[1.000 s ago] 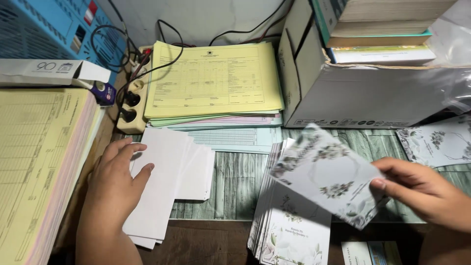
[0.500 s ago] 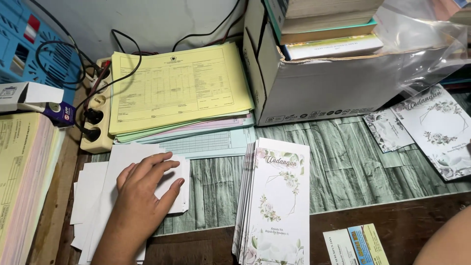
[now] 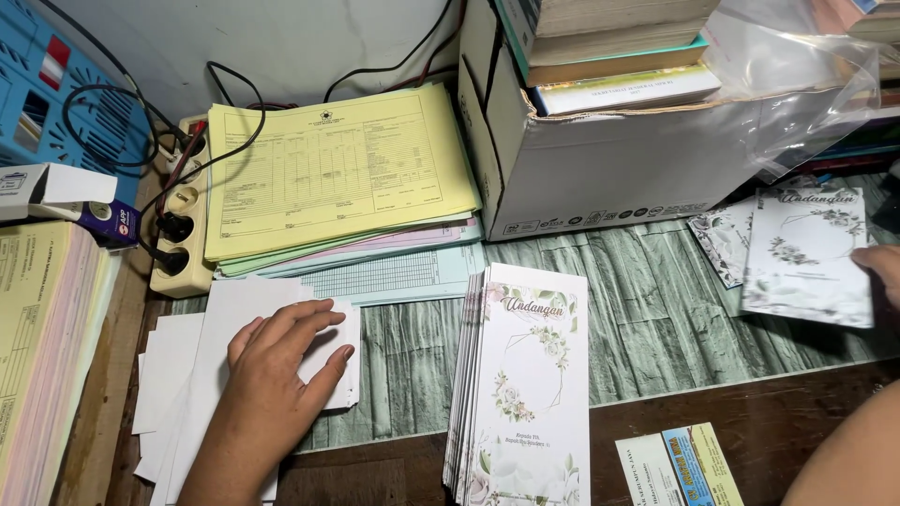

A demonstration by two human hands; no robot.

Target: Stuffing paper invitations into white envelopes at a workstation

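Currently the left hand (image 3: 281, 370) lies palm down, fingers spread and nearly flat, pressing on a loose pile of blank white sheets (image 3: 202, 375); it grips nothing, only rests on the top small white sheet under its fingertips. The pile spreads out beneath the hand and to its left, sheets fanned unevenly. Just right of the left hand, apart from it, stands a tall stack of floral cards (image 3: 525, 384), white with green leaf print, edges stepped toward the left. The right hand (image 3: 881, 272) shows only at the frame's right edge: a few fingers touch the right border of a single floral card (image 3: 811, 258) lying flat; whether they pinch it or merely rest on it I cannot tell. Just left of that card, partly under it, lies another patterned card (image 3: 722, 239). Beyond the left hand, further from the person, sits a pile of yellow forms (image 3: 337, 169) over pink and pale-blue sheets. Left of that pile a cream power strip (image 3: 183, 234) carries black plugs and cables. Far left of the left hand is a thick block of yellow-and-pink forms (image 3: 42, 347), with a small white box (image 3: 47, 187) above it. Beyond the space between the hands a white cardboard box (image 3: 619, 159) holds books, with clear plastic wrap (image 3: 797, 84) draped at its right. Near the person's right forearm (image 3: 848, 459), small coloured slips (image 3: 680, 468) lie on the dark wood edge
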